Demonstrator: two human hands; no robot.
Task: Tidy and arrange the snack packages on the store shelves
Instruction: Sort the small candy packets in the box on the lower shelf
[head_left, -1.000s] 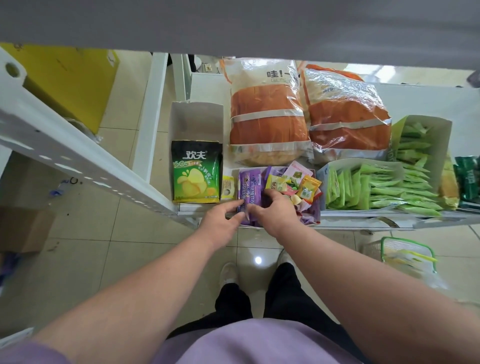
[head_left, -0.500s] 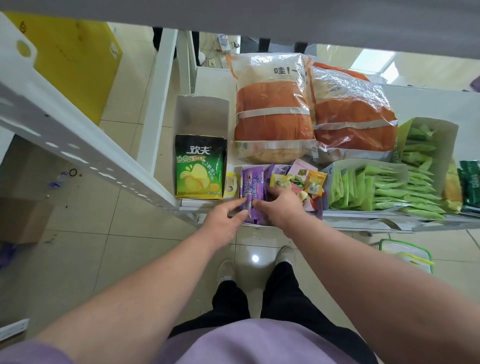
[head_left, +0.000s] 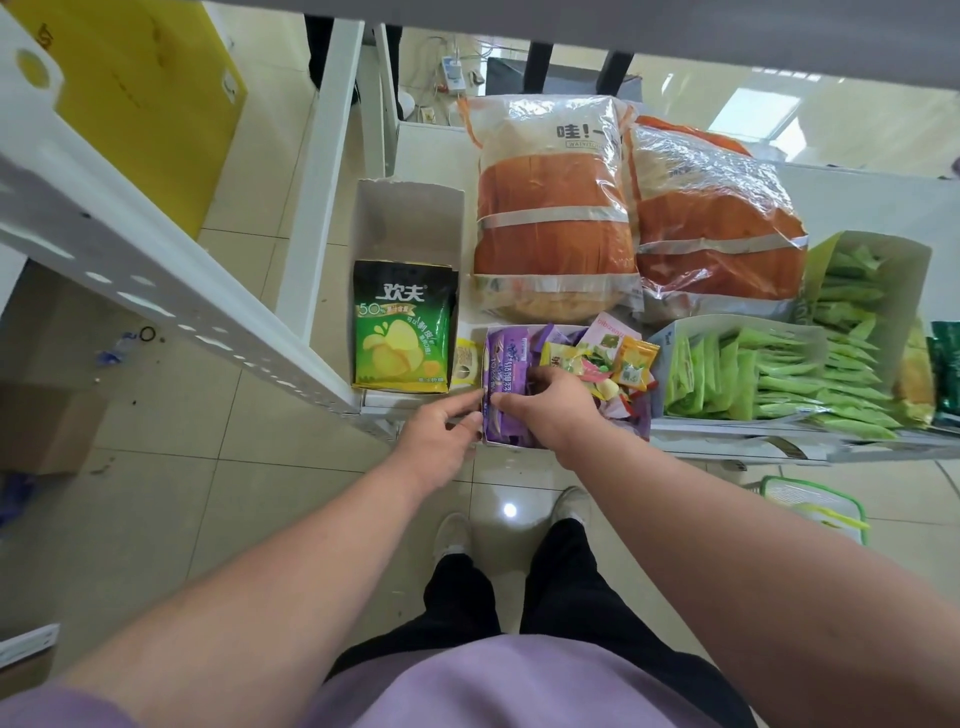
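A small display box (head_left: 511, 440) at the shelf's front edge holds purple snack packets (head_left: 505, 364) on its left and mixed small sweets (head_left: 618, 358) on its right. My right hand (head_left: 550, 405) reaches into the box and its curled fingers hold the purple packets. My left hand (head_left: 441, 434) grips the box's left front corner, thumb towards the packets. A green chip bag (head_left: 401, 327) stands in an open white carton (head_left: 410, 208) to the left.
Two big orange-and-clear bags (head_left: 556, 218) lie at the back of the white shelf (head_left: 431, 150). Cartons of green stick packets (head_left: 753, 374) sit to the right. An upper shelf rail (head_left: 130, 270) slants across the left. A green-rimmed basket (head_left: 815, 506) stands on the tiled floor.
The view has tilted and moved closer. Both hands stay at the purple packets; the right hand has shifted a little deeper into the box.
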